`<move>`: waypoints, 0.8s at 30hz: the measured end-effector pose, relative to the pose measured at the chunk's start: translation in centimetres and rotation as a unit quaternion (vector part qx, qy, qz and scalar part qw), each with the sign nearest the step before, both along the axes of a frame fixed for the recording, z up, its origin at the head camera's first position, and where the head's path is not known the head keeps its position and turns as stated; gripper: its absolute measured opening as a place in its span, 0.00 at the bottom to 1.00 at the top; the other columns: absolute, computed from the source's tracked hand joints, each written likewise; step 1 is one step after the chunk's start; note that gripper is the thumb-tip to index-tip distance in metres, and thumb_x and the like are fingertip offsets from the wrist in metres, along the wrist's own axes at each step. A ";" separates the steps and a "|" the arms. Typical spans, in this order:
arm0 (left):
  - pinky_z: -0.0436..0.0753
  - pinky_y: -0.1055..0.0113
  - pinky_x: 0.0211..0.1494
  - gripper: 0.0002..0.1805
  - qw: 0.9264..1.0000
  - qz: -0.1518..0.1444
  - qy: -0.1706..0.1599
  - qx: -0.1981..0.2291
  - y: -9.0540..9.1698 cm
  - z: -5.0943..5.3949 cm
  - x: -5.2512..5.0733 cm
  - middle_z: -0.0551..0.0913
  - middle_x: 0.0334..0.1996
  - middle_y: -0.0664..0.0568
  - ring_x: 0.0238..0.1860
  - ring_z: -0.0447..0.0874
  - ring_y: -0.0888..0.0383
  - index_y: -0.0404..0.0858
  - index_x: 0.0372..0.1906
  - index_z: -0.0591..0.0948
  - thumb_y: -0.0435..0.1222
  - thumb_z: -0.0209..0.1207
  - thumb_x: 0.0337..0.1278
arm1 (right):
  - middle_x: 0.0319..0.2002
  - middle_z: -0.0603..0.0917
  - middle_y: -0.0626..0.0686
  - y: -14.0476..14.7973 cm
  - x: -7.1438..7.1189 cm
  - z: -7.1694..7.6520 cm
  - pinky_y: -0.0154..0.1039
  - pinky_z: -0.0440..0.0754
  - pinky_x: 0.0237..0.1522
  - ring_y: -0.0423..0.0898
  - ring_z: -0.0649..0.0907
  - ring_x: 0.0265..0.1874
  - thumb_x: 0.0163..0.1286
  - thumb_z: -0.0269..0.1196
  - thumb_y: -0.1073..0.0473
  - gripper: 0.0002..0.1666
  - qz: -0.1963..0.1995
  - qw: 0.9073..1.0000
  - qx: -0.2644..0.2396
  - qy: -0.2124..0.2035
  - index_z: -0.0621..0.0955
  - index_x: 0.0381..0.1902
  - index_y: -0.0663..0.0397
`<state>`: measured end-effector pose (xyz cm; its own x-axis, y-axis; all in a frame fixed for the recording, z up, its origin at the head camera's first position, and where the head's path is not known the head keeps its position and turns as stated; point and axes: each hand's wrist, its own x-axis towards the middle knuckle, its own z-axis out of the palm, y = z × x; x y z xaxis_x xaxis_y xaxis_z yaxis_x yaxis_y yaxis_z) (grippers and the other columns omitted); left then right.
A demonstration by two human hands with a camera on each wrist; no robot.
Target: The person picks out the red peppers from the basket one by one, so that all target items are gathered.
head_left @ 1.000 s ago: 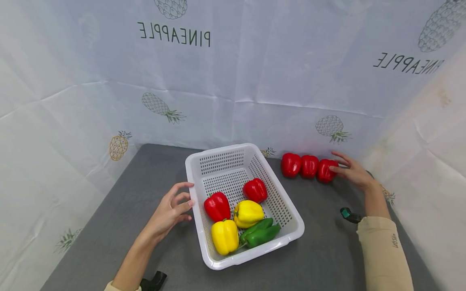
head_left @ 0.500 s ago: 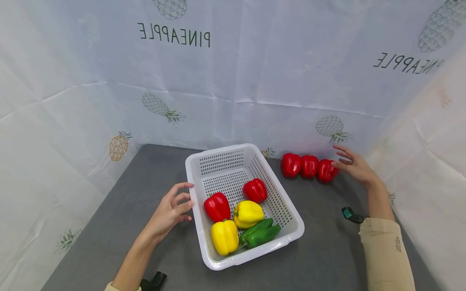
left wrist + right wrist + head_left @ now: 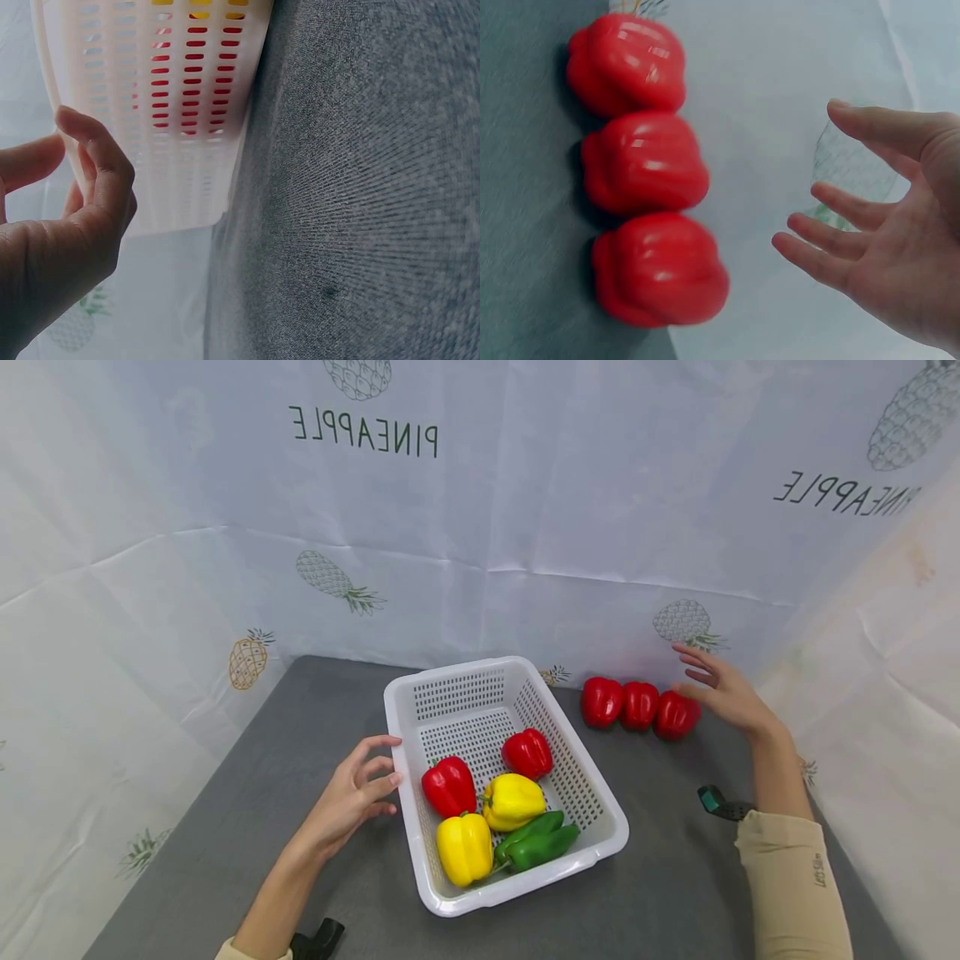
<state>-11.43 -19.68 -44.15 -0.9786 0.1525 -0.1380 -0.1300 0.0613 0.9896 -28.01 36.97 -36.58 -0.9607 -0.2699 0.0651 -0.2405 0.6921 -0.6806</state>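
Three red peppers (image 3: 640, 706) sit in a touching row right of the basket's (image 3: 532, 882) far end. Right hand (image 3: 729, 700) loosely spread, empty, beside the outermost; left hand (image 3: 352, 791) lightly grips the basket's left rim. Keep right fingers clear: bumps could skew the row.

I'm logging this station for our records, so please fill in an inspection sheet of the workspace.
Surface: dark grey table.
Job's things: white basket holding two red peppers, two yellow peppers and two green peppers; three red peppers in a row on the table, right of the basket.
Clutter: nothing seen.
Left hand: fingers bent, at the basket's rim; firmness of hold unclear.
Right hand: holds nothing, apart from the three red peppers.
Cables: nothing seen.
Surroundings: creased white sheet with pineapple prints.
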 end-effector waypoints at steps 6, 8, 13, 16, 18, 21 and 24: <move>0.93 0.61 0.47 0.35 1.000 -0.001 0.000 0.002 0.0 0.0 0.0 0.80 0.58 0.34 0.49 0.86 0.53 0.41 0.79 0.62 0.35 0.65 0.75 | 0.84 0.63 0.69 -2.0 0.5 1.5 0.12 0.72 0.52 0.77 0.68 0.77 0.80 0.66 0.59 0.45 0.036 0.999 -0.017 0.037 0.60 0.87 0.53; 0.92 0.61 0.47 0.36 1.000 -0.002 0.000 0.002 0.0 0.0 0.0 0.80 0.58 0.35 0.49 0.86 0.53 0.41 0.79 0.62 0.34 0.65 0.75 | 0.83 0.63 0.69 -2.8 0.7 1.9 0.12 0.72 0.53 0.78 0.69 0.77 0.79 0.65 0.61 0.44 0.051 0.998 -0.021 0.044 0.61 0.87 0.53; 0.92 0.63 0.46 0.36 1.000 -0.003 -0.003 0.004 0.0 0.0 -0.1 0.81 0.56 0.39 0.48 0.86 0.54 0.41 0.79 0.62 0.35 0.65 0.75 | 0.84 0.65 0.64 -5.0 1.2 3.3 0.15 0.75 0.57 0.74 0.70 0.78 0.77 0.66 0.65 0.43 0.070 0.996 -0.019 0.047 0.64 0.85 0.51; 0.92 0.62 0.47 0.35 1.000 -0.003 -0.003 0.004 -0.1 0.0 0.0 0.82 0.54 0.42 0.48 0.86 0.54 0.41 0.79 0.62 0.35 0.65 0.75 | 0.85 0.64 0.62 -6.4 1.4 4.1 0.38 0.82 0.72 0.73 0.69 0.80 0.77 0.67 0.65 0.44 0.086 0.995 -0.021 0.045 0.64 0.85 0.49; 0.93 0.61 0.47 0.35 1.000 -0.004 -0.003 0.004 0.0 0.1 0.0 0.82 0.54 0.43 0.48 0.86 0.54 0.41 0.79 0.62 0.35 0.65 0.75 | 0.85 0.64 0.62 -7.2 1.6 4.5 0.59 0.77 0.77 0.72 0.68 0.80 0.77 0.66 0.66 0.43 0.099 0.994 -0.029 0.044 0.64 0.85 0.49; 0.93 0.60 0.48 0.35 1.000 -0.003 -0.003 0.003 -0.1 0.1 0.0 0.82 0.54 0.43 0.48 0.86 0.54 0.41 0.79 0.62 0.35 0.65 0.75 | 0.84 0.63 0.63 -8.4 1.7 5.0 0.76 0.67 0.77 0.73 0.66 0.81 0.77 0.66 0.66 0.43 0.120 0.991 -0.047 0.042 0.65 0.85 0.51; 0.93 0.60 0.47 0.35 1.000 -0.002 -0.003 0.003 -0.1 0.1 0.0 0.81 0.54 0.42 0.48 0.86 0.54 0.41 0.79 0.62 0.35 0.65 0.75 | 0.84 0.64 0.64 -9.4 1.7 5.2 0.77 0.67 0.76 0.72 0.67 0.81 0.76 0.66 0.67 0.42 0.134 0.989 -0.050 0.045 0.65 0.84 0.52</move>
